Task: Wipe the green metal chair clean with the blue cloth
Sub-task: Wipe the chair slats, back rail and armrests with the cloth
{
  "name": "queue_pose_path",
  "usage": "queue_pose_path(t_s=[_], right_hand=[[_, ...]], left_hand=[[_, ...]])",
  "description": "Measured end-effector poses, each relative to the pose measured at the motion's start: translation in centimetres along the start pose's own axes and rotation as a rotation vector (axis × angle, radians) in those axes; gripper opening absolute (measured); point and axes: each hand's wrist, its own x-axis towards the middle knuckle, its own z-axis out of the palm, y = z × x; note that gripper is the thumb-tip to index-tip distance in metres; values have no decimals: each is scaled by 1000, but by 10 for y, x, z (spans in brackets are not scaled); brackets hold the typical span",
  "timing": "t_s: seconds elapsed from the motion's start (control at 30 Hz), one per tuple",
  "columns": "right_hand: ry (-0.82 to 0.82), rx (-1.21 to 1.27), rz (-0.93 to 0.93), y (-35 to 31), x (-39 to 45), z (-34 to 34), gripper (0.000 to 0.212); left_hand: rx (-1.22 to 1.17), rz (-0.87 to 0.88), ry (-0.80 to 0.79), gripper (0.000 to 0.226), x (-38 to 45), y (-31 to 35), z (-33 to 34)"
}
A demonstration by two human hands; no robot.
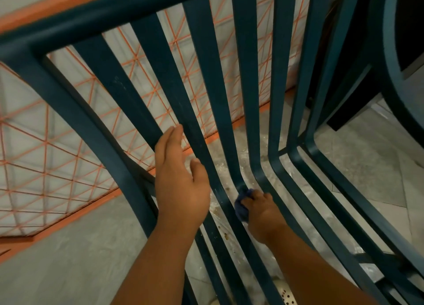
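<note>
The green metal chair [128, 91] fills the view, its long slats running from the top rail down into the curved seat. My left hand [181, 178] lies with straight fingers against a slat of the backrest, the fingertips reaching between two slats. My right hand [263, 209] grips the bunched blue cloth [242, 205] and presses it onto a slat at the bend where back meets seat. Most of the cloth is hidden in the fist. Pale streaks and small brown specks mark the slats near both hands.
Behind the chair stands a white wall [57, 148] with an orange grid pattern and an orange skirting. The grey floor [91, 247] under the seat is dusty. A dark piece of furniture [358, 112] stands at the right. A pale perforated object [284, 293] lies below the seat.
</note>
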Motion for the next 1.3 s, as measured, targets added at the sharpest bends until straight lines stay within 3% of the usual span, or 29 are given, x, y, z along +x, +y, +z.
queue_pose_path(t_s=[0.07,0.17,0.27,0.47,0.6,0.67,0.77,0.9,1.0,1.1,1.2,1.3], right_hand=[[-62,77,37,4,-25,2,47],[63,357,114,-1,-46,-10,31],[428,638,33,-31,-46,-30,39],[1171,793,-257,-107,-26,-137,36],[1539,695,-397,-131,-18,-239,45],[1607,519,-441,-140,-6,-273,49],[1573,266,-438,-147,14,-277,46],[1468,180,-443,-126,28,-218,46],[1341,157,-440,-108,33,-167,51],[1142,145,-440,-89,29,-112,64],[932,109,-371,-72,29,-59,70],[513,176,-277,-62,26,-19,68]], left_hand=[[-8,10,47,54,2,2,-9],[-2,38,71,52,4,1,-21],[27,99,88,49,3,1,-28],[72,264,236,41,-1,1,-47],[117,261,371,41,0,-2,-60],[118,241,417,42,0,-4,-63],[170,218,473,46,0,-11,-64],[213,239,470,48,-3,-14,-64],[212,310,379,45,-9,-13,-56],[216,314,224,44,-21,-11,-46],[206,268,185,44,-29,-17,-44],[183,252,203,46,-33,-22,-46]])
